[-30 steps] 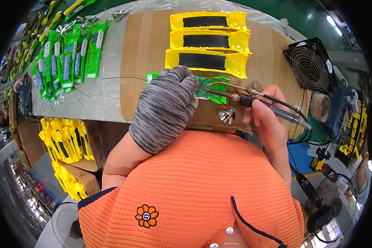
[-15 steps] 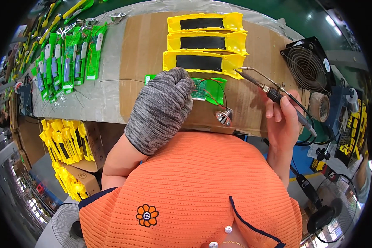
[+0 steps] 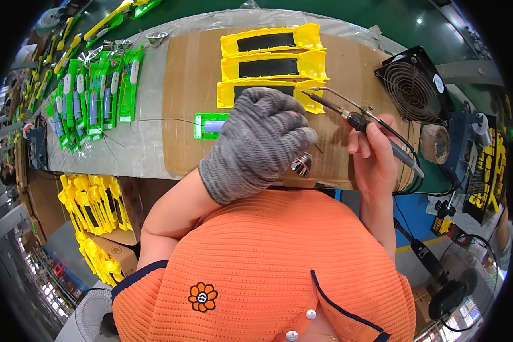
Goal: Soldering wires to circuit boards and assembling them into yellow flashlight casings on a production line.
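Observation:
My left hand (image 3: 262,139), in a grey knitted glove, is closed over a green plastic housing (image 3: 198,134) on the cardboard. It covers most of the housing, leaving one end with a pale blue cylindrical cell (image 3: 215,126) showing. What its fingertips pinch is hidden. A small shiny reflector cup (image 3: 302,165) lies just below those fingertips. My right hand (image 3: 376,154), bare, grips a soldering iron (image 3: 356,121) with a thin metal tube along it. The iron's tip points left, over the end of the nearest of three yellow casings (image 3: 226,96) with black strips.
Several green housings with cells and wires (image 3: 100,94) lie in a row at the left. A black fan (image 3: 411,85) and a tape roll (image 3: 435,143) stand at the right. Yellow parts (image 3: 94,202) fill a carton below the table's left edge.
My left hand has moved right across the green housing, uncovering its left end and cell and hiding its right part. The soldering iron has shifted slightly left in my right hand.

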Motion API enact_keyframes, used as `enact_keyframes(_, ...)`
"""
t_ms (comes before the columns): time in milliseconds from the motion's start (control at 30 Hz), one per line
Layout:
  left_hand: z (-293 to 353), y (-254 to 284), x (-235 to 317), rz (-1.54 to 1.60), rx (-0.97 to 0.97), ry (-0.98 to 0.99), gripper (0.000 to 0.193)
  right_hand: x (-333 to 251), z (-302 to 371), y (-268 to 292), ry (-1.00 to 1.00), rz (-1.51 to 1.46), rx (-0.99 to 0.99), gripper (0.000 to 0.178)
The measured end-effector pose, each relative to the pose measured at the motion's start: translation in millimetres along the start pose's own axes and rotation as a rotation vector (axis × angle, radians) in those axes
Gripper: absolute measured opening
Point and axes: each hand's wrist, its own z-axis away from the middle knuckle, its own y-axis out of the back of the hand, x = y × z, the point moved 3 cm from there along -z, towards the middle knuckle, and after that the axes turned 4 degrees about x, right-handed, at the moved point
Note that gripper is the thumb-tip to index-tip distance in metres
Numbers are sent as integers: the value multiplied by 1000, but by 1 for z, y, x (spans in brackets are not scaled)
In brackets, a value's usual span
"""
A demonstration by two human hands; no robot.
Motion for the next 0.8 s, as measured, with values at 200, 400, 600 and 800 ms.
enact_keyframes(200, 29, 31, -31, 150, 318, 664, 15, 1, -7, -8, 6, 17, -54, 11)
enact_keyframes(400, 41, 21, -45, 229, 229, 811, 10, 8, -12, -23, -45, 114, -82, 10)
enact_keyframes(600, 14, 8, -48, 419, -84, 696, 10, -9, 10, 5, -87, 155, -41, 14)
enact_keyframes(800, -15, -1, -55, 290, -300, 354, 10, -12, 4, 3, -172, 208, -26, 13)
